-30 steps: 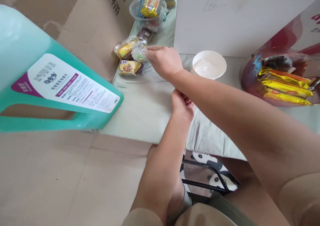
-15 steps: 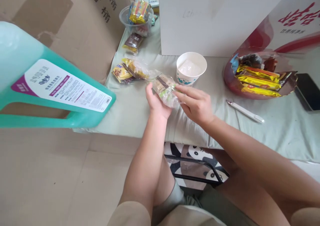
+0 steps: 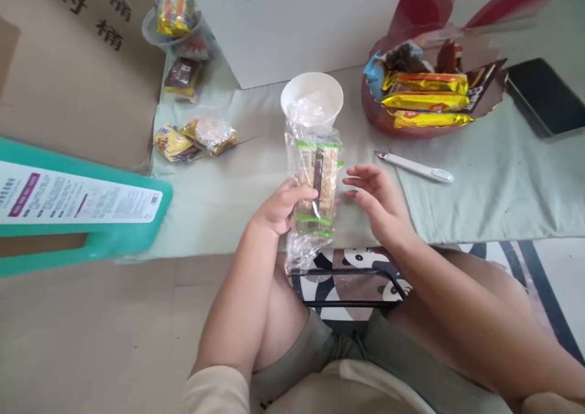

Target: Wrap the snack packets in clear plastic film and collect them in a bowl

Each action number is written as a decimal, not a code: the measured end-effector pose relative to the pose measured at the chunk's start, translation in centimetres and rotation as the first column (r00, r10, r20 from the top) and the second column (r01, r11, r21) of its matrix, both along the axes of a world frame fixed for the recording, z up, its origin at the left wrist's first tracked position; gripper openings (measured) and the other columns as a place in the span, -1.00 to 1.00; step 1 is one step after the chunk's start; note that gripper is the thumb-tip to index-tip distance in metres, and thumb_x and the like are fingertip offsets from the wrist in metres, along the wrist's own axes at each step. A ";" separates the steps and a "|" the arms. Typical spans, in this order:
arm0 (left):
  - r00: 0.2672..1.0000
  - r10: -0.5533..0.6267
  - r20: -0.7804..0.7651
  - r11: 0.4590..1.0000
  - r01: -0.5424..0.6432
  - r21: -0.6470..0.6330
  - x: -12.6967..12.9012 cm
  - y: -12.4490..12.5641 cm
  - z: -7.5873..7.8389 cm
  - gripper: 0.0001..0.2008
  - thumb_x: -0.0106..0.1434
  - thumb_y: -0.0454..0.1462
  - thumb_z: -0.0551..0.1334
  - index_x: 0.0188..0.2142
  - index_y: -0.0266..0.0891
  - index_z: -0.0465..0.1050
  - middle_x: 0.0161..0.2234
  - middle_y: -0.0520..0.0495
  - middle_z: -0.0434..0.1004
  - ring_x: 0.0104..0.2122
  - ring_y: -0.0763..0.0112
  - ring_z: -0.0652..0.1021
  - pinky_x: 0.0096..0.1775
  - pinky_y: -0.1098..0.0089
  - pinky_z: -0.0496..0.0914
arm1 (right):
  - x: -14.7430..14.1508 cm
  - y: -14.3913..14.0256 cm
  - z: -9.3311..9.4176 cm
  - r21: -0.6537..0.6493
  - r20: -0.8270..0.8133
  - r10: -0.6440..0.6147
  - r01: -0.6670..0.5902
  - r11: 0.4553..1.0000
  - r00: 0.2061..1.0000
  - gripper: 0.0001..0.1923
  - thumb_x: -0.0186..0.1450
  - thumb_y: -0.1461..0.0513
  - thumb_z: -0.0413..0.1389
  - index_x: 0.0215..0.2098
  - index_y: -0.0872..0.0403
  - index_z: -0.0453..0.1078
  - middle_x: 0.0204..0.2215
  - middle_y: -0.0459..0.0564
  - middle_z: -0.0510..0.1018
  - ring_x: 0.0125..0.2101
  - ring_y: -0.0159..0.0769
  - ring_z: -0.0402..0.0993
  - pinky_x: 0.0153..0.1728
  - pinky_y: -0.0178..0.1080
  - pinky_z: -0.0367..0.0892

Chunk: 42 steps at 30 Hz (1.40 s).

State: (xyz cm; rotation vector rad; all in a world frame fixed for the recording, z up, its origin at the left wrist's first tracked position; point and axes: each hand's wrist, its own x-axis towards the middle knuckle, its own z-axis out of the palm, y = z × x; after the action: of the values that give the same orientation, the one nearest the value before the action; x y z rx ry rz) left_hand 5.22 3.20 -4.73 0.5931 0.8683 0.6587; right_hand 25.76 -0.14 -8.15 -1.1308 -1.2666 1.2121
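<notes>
Broadly, a pale green cloth spreads across the whole work surface. At its left stands a big cardboard box printed with dark characters; a white box rises at the back. The green jug, labelled in white and purple, lies in view at the left edge. Back on the right, a reddish bowl is heaped with wrapped snacks, three yellow packets foremost. A clear tub holding more packets sits beside the cardboard box.

In the middle, the clear-wrapped pack with green bands is in the left hand, thumb pressed across its front. The right hand is wide, fingers parted, just beside the pack and apart from it. Right of the bowl lies a dark phone. The white cup stands behind the pack, crumpled clear plastic inside; the wrapper's upper end overlaps its front in view, and whether they touch I cannot tell. Near the bowl rests a slim white cutter. Smallest, a brown packet lies below the tub.
</notes>
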 end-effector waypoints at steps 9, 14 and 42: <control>0.973 -0.221 -0.072 0.960 0.230 0.162 2.4 -0.2 -0.3 -0.60 -0.04 -0.21 0.55 -0.19 -0.26 0.63 -0.33 -0.09 0.69 -0.34 0.31 0.63 -0.26 0.37 0.47 | 1.5 1.3 2.4 -0.137 -0.168 0.172 -0.196 0.971 0.971 -0.64 0.30 -0.02 0.27 -0.06 -0.02 0.40 -0.27 -0.06 0.61 -0.30 -0.26 0.57 -0.32 -0.20 0.56; 0.974 -0.196 -0.113 0.970 0.210 0.124 4.7 -0.2 -0.8 -0.42 -0.06 -0.30 0.56 0.00 -0.18 0.57 -0.20 -0.09 0.69 -0.23 0.26 0.65 -0.17 0.33 0.47 | 2.5 1.8 1.2 -0.096 -0.093 0.104 -0.113 0.989 0.990 -0.69 0.29 0.05 0.25 -0.08 0.03 0.48 -0.25 -0.02 0.65 -0.29 -0.24 0.58 -0.24 -0.15 0.56; 0.899 0.437 -0.023 0.896 -0.434 0.091 6.6 3.0 0.3 -0.86 0.21 -0.35 0.30 -0.36 -0.08 0.38 -0.38 0.06 0.55 -0.06 0.19 0.59 -0.17 0.26 0.43 | 4.7 1.6 0.3 0.452 0.624 -0.095 -0.259 0.854 0.775 -0.31 0.26 0.32 0.19 0.32 -0.26 0.31 0.47 -0.04 0.17 0.48 0.08 0.06 0.39 0.31 0.13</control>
State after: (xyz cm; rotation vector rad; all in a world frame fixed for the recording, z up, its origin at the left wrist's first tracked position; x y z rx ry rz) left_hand 11.84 6.17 -4.39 0.4896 1.0301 1.0981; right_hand 30.50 1.43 -7.83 -1.1011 -2.0305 0.4614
